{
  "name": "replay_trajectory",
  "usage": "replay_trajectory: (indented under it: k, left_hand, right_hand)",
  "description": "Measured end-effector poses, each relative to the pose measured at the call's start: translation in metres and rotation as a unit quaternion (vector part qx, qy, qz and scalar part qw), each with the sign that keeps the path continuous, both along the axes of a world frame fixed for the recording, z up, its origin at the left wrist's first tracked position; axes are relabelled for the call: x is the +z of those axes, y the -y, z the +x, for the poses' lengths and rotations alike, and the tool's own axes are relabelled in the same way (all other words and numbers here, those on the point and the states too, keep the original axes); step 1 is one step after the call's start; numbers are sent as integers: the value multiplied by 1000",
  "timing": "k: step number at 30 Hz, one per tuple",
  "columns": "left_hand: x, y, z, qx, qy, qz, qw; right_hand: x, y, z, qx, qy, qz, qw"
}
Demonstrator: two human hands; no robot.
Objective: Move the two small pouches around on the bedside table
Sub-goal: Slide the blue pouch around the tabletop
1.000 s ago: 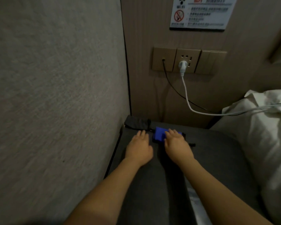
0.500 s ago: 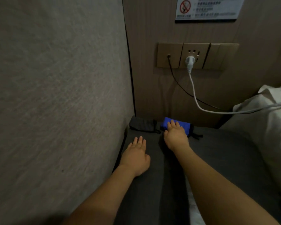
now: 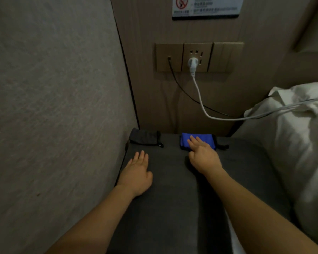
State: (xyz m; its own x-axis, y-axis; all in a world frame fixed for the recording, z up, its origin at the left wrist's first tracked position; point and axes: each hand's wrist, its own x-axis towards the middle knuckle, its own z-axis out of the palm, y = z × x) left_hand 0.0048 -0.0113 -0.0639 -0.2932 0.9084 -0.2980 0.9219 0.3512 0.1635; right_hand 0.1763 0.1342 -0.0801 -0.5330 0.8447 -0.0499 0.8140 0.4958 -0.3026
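Blue nylon-looking fabric marks the blue pouch, which lies at the far edge of the dark grey worktop, close against the wooden wall panel. The right hand rests flat on it, fingers stretched over its top; the grip is released, pressing down and not pinching anything. A short black strap sticks out from the pouch's right end.

The dark grey pouch sits in the far left corner, beside the textured side wall, with a small clip at its near right corner. The left hand lies palm down on the bare worktop just short of that pouch, fingers loosely spread, touching neither pouch and holding nothing.

As to progress, the two pouches lie well apart along the back edge, one under a hand and one untouched. Since the task is only to shift them about, there is no fixed end state to read off; I would judge the blue one to be mid-slide or just set down, and the grey one likely next, given how near the left hand is.

Counted: two pouches, one blue and one dark grey; two hands; two cables, one white cable plugged into the wall socket and one thin black cable beside it; one white pillow at the right.
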Motion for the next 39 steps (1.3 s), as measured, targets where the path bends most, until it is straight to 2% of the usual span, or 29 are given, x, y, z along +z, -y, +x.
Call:
replay_trajectory:
  k: [6,10,20,31,39]
  left_hand:
    - [5,0,2,13,10,-17,1000]
    - [10,-1,4,17,20,-32,999]
    - [6,0,7,19,16,-32,999]
    - [4,11,17,15,9,-26,1000]
    - [7,15,19,12,4,-27,1000]
  right_hand:
    - [9,-25,80,-123,19,-10,992]
    - [12,-33,111,-165,38,-10,985]
    - [11,-34,118,-180,34,-28,983]
    - [4,3,122,-170,20,18,985]
    - [10,26,101,-189,36,3,981]
